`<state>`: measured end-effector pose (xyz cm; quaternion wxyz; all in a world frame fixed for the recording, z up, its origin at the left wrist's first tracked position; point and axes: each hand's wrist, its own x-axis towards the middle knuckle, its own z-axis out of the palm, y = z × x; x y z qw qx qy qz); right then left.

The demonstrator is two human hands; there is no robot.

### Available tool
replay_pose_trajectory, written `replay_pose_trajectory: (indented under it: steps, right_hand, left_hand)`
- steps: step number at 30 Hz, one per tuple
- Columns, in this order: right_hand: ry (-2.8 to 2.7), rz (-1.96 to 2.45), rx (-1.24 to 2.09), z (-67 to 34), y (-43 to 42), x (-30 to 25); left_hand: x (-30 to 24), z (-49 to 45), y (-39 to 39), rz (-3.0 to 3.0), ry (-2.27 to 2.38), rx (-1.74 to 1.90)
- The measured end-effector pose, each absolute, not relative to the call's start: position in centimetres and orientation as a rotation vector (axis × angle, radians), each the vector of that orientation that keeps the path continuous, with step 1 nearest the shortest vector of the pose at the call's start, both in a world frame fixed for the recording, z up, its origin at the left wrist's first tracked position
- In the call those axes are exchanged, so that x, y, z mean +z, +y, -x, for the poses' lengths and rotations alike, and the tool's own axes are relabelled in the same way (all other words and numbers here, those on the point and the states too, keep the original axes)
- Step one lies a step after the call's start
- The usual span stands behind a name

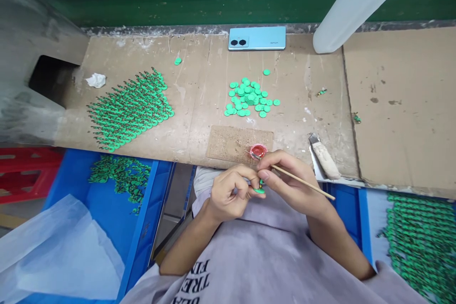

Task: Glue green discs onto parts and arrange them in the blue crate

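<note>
Green marks nearly everything small here. Our left hand (228, 192) is curled shut low in the middle of the frame. Its fingers pinch a small green piece (259, 190) by the edge, which leaves its face bare towards the other hand. Our right hand (285, 178) meets it from the right, fingers closed narrowly on a thin wooden stick (302, 181) held like a pen. The stick's tip is hidden among the fingers near the piece, and its long end trails to the lower right. Both hands hang just off the near edge of the table (199, 95), above our lap, and they seem to steady each other by touching.

Just above them a small red pot (258, 151) sits on a rough brown pad (231, 142), probably that near so the stick reaches it easily. Higher, in the centre, lies a loose heap of green discs (249, 99). At the upper left, rows of green pieces with dark stems (130, 109) are laid out well apart from the heap, likely to keep the two lots separate. Blue bins at lower left (142, 218) and lower right (347, 209) hold more of the same. A phone (257, 38) lies at the table's far edge.
</note>
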<state>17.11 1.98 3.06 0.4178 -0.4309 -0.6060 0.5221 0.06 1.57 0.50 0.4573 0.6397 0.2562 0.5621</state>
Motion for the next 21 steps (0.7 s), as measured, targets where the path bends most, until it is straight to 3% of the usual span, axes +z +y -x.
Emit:
replay_pose_trajectory:
  steps: [14,21]
  right_hand:
    - [-1.525,1.184,1.217,-17.6,1.8,2.6]
    - [-1.453,1.397,0.958,-19.1,1.7,0.5]
  left_hand:
    - [0.4,0.8,1.6,-1.602,0.654,1.381]
    - [0.8,5.3,6.8,-1.626,1.081,1.703]
